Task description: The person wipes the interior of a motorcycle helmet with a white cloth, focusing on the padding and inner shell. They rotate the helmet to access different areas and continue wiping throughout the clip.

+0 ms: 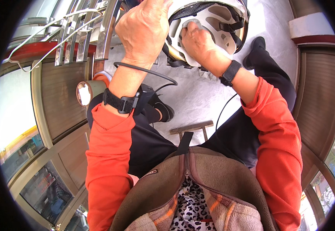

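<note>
A white helmet (pixel 184 59) with its hollow inside facing up lies at the top of the head view. Black straps, a black buckle (pixel 226 27) and a strip of dark mesh padding (pixel 189 12) show in it. My right hand (pixel 197 40) reaches into the shell, its bent fingers pressing a grey cloth-like piece (pixel 192 23) against the inner wall. My left hand (pixel 144 31) is raised beside the helmet's left rim. Its fingertips run past the top edge of the picture, so its grip is hidden. Both wrists wear black straps, the left one with a small black device (pixel 144 98).
Chrome bars (pixel 83 43) and a bent white wire hanger (pixel 54 21) stand close on the left. A round container (pixel 91 89) sits below them. A small wooden stool (pixel 193 127) is between my legs on the grey floor (pixel 184 95). Brown panelled doors (pixel 319 95) flank the right.
</note>
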Demonstrator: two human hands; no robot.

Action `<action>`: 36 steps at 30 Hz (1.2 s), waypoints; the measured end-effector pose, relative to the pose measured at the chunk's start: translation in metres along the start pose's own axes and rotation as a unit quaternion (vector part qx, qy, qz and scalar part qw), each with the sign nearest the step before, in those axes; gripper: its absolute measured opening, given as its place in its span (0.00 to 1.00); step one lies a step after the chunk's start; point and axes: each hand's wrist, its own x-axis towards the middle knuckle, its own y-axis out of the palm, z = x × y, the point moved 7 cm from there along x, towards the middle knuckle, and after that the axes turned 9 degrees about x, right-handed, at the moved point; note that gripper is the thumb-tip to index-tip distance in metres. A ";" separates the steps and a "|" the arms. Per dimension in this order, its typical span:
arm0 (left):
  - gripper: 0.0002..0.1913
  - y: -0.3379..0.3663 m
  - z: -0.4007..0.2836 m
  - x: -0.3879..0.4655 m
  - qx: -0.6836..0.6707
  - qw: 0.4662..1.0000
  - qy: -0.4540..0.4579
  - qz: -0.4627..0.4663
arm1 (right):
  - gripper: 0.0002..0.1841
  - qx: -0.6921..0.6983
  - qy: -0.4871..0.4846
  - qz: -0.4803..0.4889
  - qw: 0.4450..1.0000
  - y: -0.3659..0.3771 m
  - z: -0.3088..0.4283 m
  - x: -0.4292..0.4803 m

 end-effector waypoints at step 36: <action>0.14 0.016 0.021 -0.011 0.009 0.999 -0.018 -0.049 | 0.20 0.487 0.151 0.074 0.857 -0.026 -0.095 -0.003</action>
